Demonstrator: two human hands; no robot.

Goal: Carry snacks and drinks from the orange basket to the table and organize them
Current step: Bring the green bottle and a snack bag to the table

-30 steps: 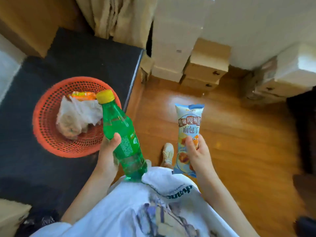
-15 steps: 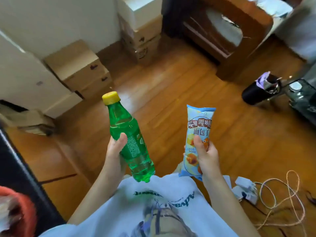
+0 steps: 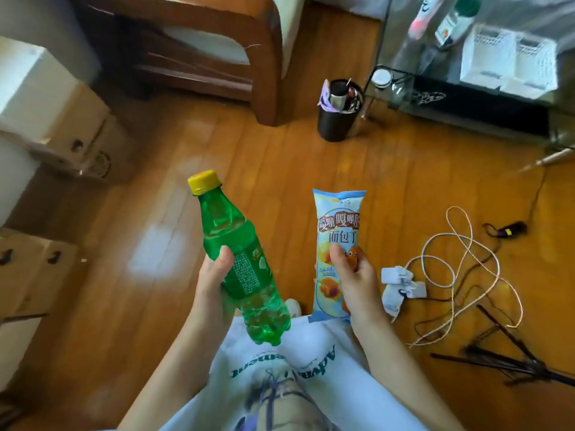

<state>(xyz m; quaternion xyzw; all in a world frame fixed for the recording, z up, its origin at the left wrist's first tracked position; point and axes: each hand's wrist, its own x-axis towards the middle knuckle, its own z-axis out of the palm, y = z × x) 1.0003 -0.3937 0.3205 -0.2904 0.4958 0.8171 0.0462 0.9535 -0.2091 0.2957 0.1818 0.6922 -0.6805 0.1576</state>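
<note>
My left hand (image 3: 213,283) grips a green soda bottle (image 3: 230,241) with a yellow cap, held tilted in front of my chest. My right hand (image 3: 354,281) holds a light blue snack packet (image 3: 337,225) upright, thumb across its front. Both hang above the wooden floor. A glass table (image 3: 404,42) stands at the upper right, with two bottles (image 3: 451,20) and a white mesh basket (image 3: 507,60) on it. The orange basket is out of view.
A dark waste bin (image 3: 337,116) stands on the floor beside the glass table's corner. A brown wooden sofa frame (image 3: 199,51) is at the top left. Cardboard boxes (image 3: 62,129) line the left. White cables and chargers (image 3: 451,275) and thin black rods (image 3: 513,359) lie at the right.
The view has swung to the right: the orange basket on the dark surface left the frame, and the bin and glass table came in. Both hands kept hold of the bottle and packet.
</note>
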